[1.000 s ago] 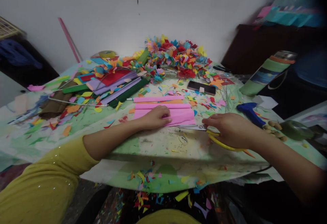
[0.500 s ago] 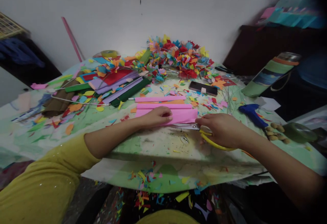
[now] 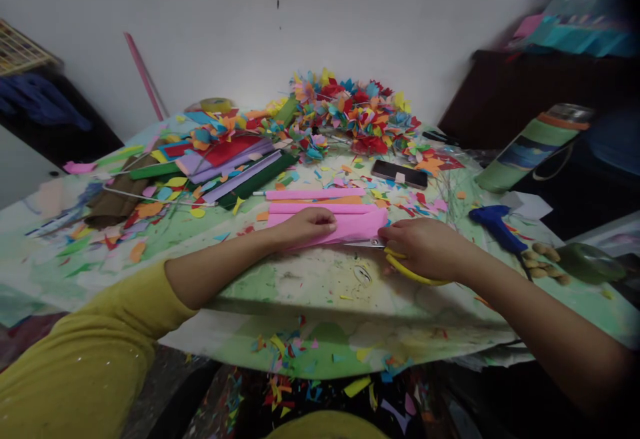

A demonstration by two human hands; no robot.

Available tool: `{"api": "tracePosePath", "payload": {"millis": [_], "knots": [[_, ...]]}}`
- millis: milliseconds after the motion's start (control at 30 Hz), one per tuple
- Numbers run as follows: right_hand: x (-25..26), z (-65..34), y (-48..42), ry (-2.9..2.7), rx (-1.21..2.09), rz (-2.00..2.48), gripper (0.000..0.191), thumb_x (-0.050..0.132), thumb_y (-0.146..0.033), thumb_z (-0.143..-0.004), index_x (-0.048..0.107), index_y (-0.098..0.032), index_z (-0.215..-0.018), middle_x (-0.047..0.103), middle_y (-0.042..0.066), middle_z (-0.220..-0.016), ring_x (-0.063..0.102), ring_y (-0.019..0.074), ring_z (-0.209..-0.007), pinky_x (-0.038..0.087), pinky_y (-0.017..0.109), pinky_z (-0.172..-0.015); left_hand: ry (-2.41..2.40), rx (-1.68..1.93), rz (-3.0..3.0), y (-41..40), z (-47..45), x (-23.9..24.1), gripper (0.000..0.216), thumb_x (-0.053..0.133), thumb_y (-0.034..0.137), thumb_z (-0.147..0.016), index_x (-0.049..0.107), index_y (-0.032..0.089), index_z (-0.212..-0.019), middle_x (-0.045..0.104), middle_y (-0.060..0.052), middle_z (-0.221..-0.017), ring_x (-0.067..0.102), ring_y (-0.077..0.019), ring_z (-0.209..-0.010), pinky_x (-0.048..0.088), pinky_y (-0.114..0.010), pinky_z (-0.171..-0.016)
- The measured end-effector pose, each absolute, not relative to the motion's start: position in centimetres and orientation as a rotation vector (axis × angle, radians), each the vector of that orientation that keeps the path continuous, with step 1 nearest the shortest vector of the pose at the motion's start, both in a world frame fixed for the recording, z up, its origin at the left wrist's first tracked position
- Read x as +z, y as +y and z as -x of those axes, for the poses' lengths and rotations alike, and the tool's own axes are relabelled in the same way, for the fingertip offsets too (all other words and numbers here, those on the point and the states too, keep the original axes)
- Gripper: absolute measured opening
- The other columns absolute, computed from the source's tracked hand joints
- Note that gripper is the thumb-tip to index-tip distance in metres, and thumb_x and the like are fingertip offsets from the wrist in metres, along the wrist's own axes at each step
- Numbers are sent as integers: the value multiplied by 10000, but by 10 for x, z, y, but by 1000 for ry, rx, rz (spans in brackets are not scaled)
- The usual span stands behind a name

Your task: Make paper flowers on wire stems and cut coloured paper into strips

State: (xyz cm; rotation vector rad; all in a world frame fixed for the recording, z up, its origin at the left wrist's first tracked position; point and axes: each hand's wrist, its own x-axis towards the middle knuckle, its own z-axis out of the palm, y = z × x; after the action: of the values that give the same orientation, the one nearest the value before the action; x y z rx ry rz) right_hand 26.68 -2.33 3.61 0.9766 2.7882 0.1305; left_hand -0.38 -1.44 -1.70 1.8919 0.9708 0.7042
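Observation:
A sheet of pink paper (image 3: 357,224) lies near the table's front edge, with a fold along its far side. My left hand (image 3: 313,224) rests on it, thumb and fingers closed together on the paper. From the right, my right hand (image 3: 425,247) grips yellow-handled scissors (image 3: 407,272). Their pivot and part of the metal blades show beneath the sheet's near edge; the blade tips are hidden by the paper. A narrow pink paper strip (image 3: 315,193) and an orange strip lie just behind the sheet.
Colourful paper flowers (image 3: 355,109) are heaped at the back. Folded coloured paper (image 3: 225,162) lies left among scattered scraps. A phone (image 3: 399,174), a blue glue gun (image 3: 500,225), a green bottle (image 3: 533,145) and a roll of tape (image 3: 590,262) are on the right.
My right hand and the scissors have moved slightly left and up, with less blade showing. The paper's right part has lifted and creased a little. My left hand stays in place.

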Motion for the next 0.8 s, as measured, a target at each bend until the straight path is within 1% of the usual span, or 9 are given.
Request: {"api": "tracePosePath", "payload": {"millis": [133, 233, 333, 400, 600, 800], "knots": [[34, -262, -21, 2799, 121, -972, 260, 489, -438, -851, 576, -204, -923, 639, 54, -812, 574, 190, -715, 235, 291, -575, 989, 713, -1913, -13, 5, -18, 255, 494, 373, -821, 490, 153, -693, 439, 14, -695, 423, -118, -669, 356, -256, -652], [35, -259, -20, 2816, 99, -960, 320, 483, -498, -848, 578, -200, -916, 632, 61, -800, 565, 194, -713, 249, 291, -583, 998, 677, -1926, -15, 4, -16, 225, 499, 351, -814, 496, 155, -702, 446, 13, -694, 424, -116, -665, 355, -250, -642], [35, -254, -20, 2837, 60, -952, 407, 491, -579, -823, 590, -199, -933, 638, 79, -828, 566, 214, -759, 286, 292, -611, 999, 648, -1939, -17, 3, -14, 197, 499, 326, -806, 509, 152, -716, 463, 9, -699, 433, -116, -664, 357, -246, -637], [34, -250, -19, 2850, 21, -937, 435, 503, -602, -808, 601, -198, -937, 648, 92, -867, 567, 231, -807, 313, 297, -639, 992, 644, -1954, -17, 3, -13, 189, 496, 318, -805, 523, 148, -727, 482, 5, -707, 447, -119, -669, 364, -246, -642], [28, -235, -15, 2834, -88, -920, 449, 541, -588, -790, 618, -191, -984, 656, 109, -927, 564, 237, -847, 345, 299, -670, 1021, 626, -2034, -15, 3, -17, 186, 503, 318, -803, 556, 143, -773, 520, -1, -726, 475, -129, -680, 378, -247, -642], [24, -230, -11, 2866, -69, -882, 380, 526, -557, -813, 603, -191, -882, 652, 90, -919, 561, 212, -799, 331, 287, -641, 1025, 643, -2087, -16, 3, -17, 166, 504, 296, -802, 564, 144, -775, 533, -3, -720, 476, -128, -677, 378, -244, -628]]}}
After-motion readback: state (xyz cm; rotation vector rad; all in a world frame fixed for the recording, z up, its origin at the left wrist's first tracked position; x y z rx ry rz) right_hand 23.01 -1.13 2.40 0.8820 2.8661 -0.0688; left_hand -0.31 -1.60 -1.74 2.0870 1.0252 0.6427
